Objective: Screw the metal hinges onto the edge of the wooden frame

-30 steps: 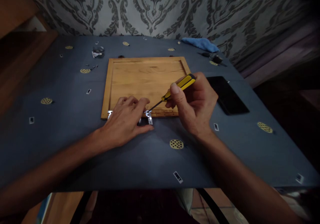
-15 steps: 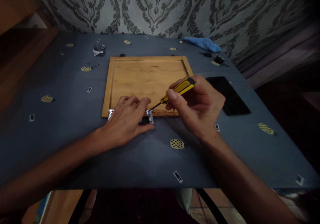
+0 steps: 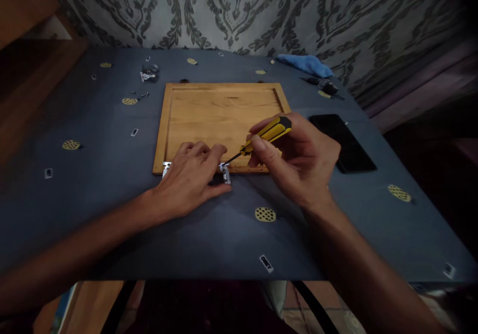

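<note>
A wooden cabinet door lies flat on the dark tabletop, its recessed panel facing up. Along its near edge sits a metal hinge, gripped by my left hand, fingers on the door side and thumb on the near side. Another piece of bright metal hardware shows at the door's near left corner, partly covered by that hand. My right hand is closed round the handle of a yellow and black screwdriver. The tip meets the hinge at a slant; whether a screw is under it I cannot tell.
Beyond the door's left side lie a loose hinge and several small screws. To the right are a black tablet-like slab, a dark tool and a blue cloth. A patterned wall borders the table's back.
The view has shifted very slightly. My right hand has turned a little on the screwdriver, whose tip stays at the hinge. My left hand keeps its place.
</note>
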`<state>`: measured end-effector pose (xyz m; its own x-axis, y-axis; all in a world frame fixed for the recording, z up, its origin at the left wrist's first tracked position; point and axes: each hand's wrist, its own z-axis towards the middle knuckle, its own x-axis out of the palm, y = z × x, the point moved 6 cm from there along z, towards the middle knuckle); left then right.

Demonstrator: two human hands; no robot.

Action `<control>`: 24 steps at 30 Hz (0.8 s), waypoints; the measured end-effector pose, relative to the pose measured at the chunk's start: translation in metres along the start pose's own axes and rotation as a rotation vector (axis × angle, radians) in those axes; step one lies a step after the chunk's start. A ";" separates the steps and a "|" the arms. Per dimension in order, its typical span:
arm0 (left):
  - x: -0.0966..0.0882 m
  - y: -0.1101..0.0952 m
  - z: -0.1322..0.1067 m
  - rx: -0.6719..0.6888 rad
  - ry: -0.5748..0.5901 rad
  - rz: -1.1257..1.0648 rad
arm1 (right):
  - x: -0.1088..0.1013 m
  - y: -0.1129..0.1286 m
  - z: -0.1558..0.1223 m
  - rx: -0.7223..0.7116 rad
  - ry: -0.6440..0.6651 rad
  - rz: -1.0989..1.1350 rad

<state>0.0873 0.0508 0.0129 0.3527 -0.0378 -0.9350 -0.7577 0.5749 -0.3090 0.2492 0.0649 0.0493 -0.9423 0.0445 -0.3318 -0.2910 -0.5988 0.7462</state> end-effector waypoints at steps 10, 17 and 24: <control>0.000 0.000 0.000 0.001 0.000 0.000 | 0.002 -0.001 0.001 0.017 -0.052 -0.031; 0.000 -0.001 0.001 -0.010 0.010 -0.003 | 0.003 -0.002 0.002 0.017 -0.046 -0.039; -0.001 -0.001 0.001 -0.019 0.037 -0.010 | -0.005 0.003 -0.001 -0.002 -0.134 -0.015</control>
<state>0.0880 0.0513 0.0140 0.3394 -0.0741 -0.9377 -0.7646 0.5589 -0.3210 0.2527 0.0618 0.0528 -0.9517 0.1598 -0.2622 -0.3046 -0.5991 0.7405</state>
